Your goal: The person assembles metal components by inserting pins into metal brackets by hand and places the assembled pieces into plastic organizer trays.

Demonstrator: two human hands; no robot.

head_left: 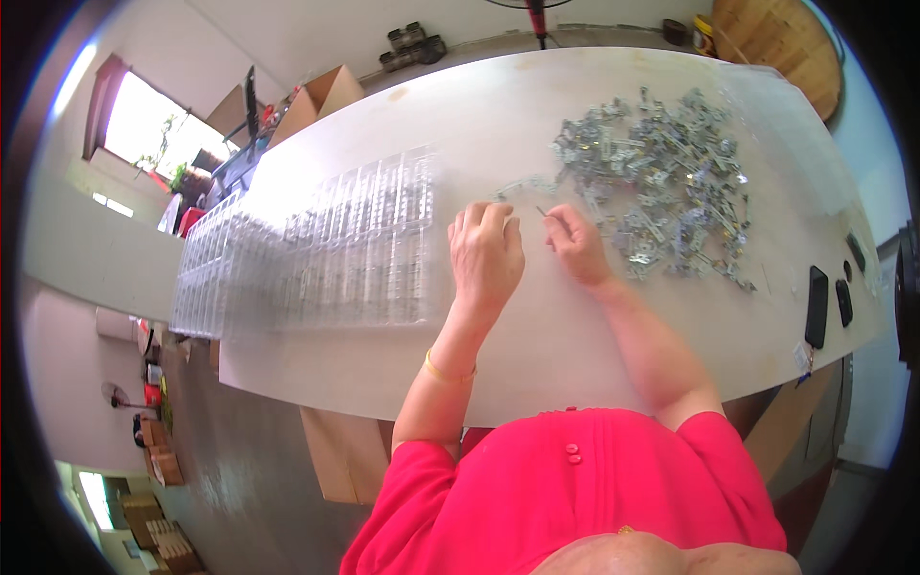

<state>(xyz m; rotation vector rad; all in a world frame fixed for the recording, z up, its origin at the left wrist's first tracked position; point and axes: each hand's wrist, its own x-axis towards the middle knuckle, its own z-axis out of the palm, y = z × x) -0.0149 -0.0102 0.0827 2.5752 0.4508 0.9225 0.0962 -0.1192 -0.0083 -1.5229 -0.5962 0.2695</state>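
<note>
Glare whitens the pale tabletop (pixel 556 369) near a window (pixel 158 125), ten o'clock from the hands, and blurs the clear compartment trays (pixel 383 240) at nine, so their number and contents are hard to make out. One fan (pixel 538 17) at twelve is cut off by the upper edge. Two bare hands sit mid-table: the right hand (pixel 578 251) pinches one thin dark piece (pixel 542 212) between thumb and forefinger; the left hand (pixel 486 251) has bent fingers close together, palm hidden, and I cannot tell whether it grips anything. One heap of metal parts (pixel 661 192), overlapping beyond counting, lies at two o'clock; four dark objects (pixel 816 307) rest at three.
</note>
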